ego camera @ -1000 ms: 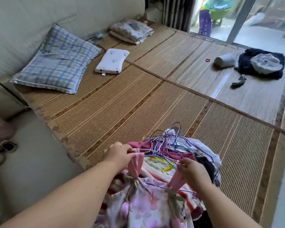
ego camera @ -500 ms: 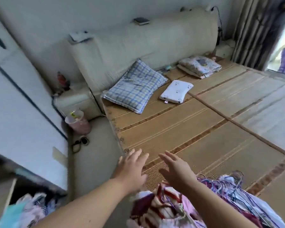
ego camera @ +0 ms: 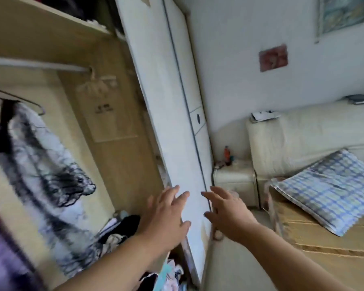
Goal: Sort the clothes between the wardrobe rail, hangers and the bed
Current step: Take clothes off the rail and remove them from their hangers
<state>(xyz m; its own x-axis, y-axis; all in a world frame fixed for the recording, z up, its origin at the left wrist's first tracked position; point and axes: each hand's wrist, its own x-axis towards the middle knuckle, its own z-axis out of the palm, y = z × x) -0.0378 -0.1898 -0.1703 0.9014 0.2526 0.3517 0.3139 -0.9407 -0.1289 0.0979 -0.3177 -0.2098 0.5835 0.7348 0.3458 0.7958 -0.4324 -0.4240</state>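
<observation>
Head view: both bare forearms reach toward the open wardrobe compartment, and motion smears the picture.
Left hand [ego camera: 166, 217]: fingers straight and spread, holding nothing. It lies in front of the edge of the white sliding wardrobe door [ego camera: 177, 122]; whether it touches the door cannot be told.
Right hand [ego camera: 229, 211]: fingers straight and spread, holding nothing, just beside the other hand on the door's right.
Pale metal wardrobe rail [ego camera: 36, 65]: crosses the upper left of the compartment, well above both hands.
Black-and-white streaked garment [ego camera: 40, 164]: hangs from a thin dark wire hanger [ego camera: 19, 99] to the left of the hands; the hook is out of view.
Dark and pale heap of loose clothes [ego camera: 122, 227]: lies on the wardrobe floor, near the left wrist.
Bed with woven straw mat [ego camera: 324, 253]: at right, well apart from the rail, carrying a blue checked pillow [ego camera: 328, 192].
Step in hand: judged to be an empty-handed reach into the wardrobe, with nothing collected yet.
Next move: probably to pick one garment, grip its hanger near the hook, lift it clear of the rail and keep the fabric from dragging on the heap.
</observation>
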